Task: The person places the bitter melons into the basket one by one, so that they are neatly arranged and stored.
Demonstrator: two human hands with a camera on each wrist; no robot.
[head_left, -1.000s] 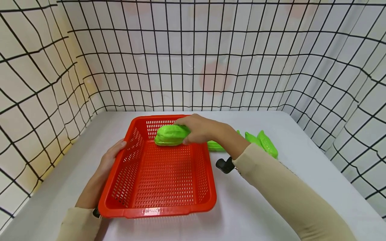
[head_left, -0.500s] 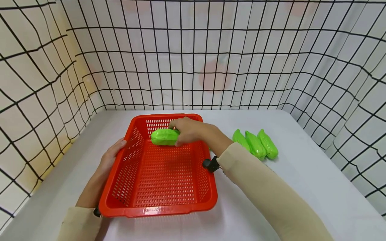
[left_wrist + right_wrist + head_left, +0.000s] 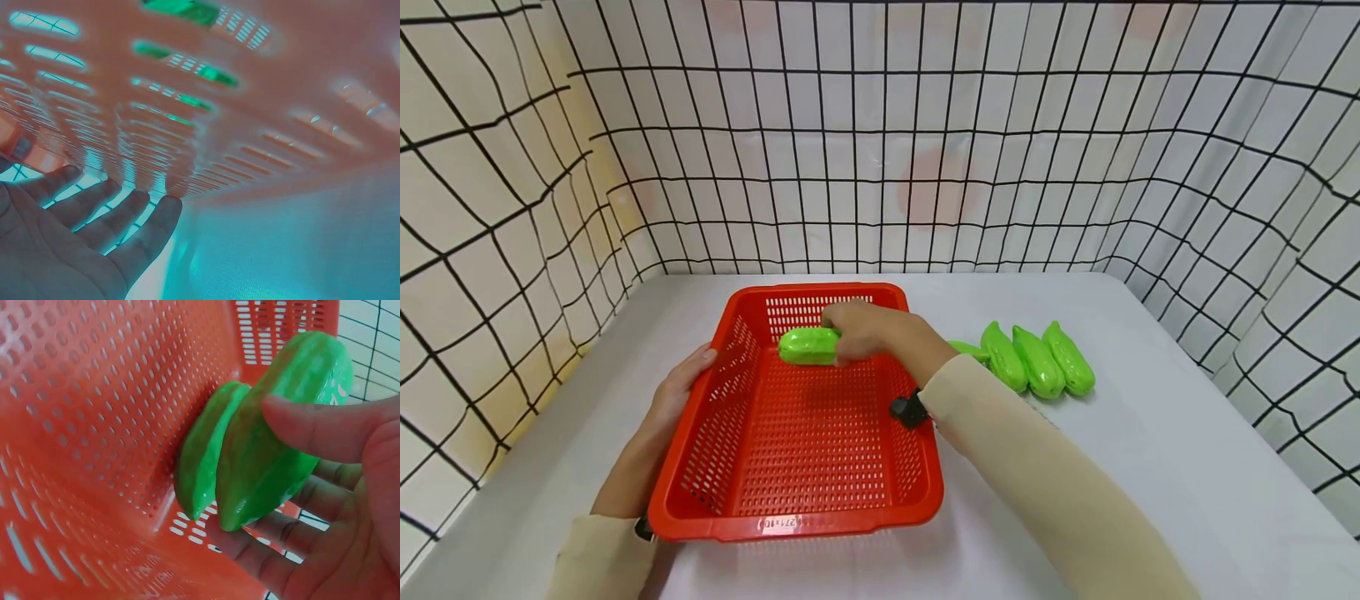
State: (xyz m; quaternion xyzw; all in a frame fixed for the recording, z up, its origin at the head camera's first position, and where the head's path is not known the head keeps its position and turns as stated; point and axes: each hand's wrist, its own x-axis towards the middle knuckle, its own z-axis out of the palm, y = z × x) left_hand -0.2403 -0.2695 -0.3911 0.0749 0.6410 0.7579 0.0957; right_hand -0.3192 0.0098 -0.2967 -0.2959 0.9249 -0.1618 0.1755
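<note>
A person's right hand [image 3: 861,333] grips a glossy green, ridged vegetable-shaped piece [image 3: 269,469] inside a red perforated basket [image 3: 805,525], near its far wall, the thumb pressed on one side and the fingers wrapped along the other. Close beside the held piece, a second green piece [image 3: 206,453] lies in the basket against the perforated floor, as the right wrist camera shows; whether the two touch is hard to tell. The left hand [image 3: 677,387] steadies the basket from the left, its four fingers extended along the outer side.

To the right of the basket, on a white table [image 3: 1172,450], three more green pieces [image 3: 1039,364] lie side by side, their pointed ends toward the far side. A further green piece [image 3: 970,349] shows just left of the trio, partly hidden behind the right arm. Both arms wear beige sleeves, the right sleeve [image 3: 1045,475] reaching in from the near right and the left sleeve [image 3: 598,558] from the near left. A black device [image 3: 910,410] sits at the right wrist. Black netting [image 3: 882,181] hangs across the far side and both flanks of the table, before a pale backing.
</note>
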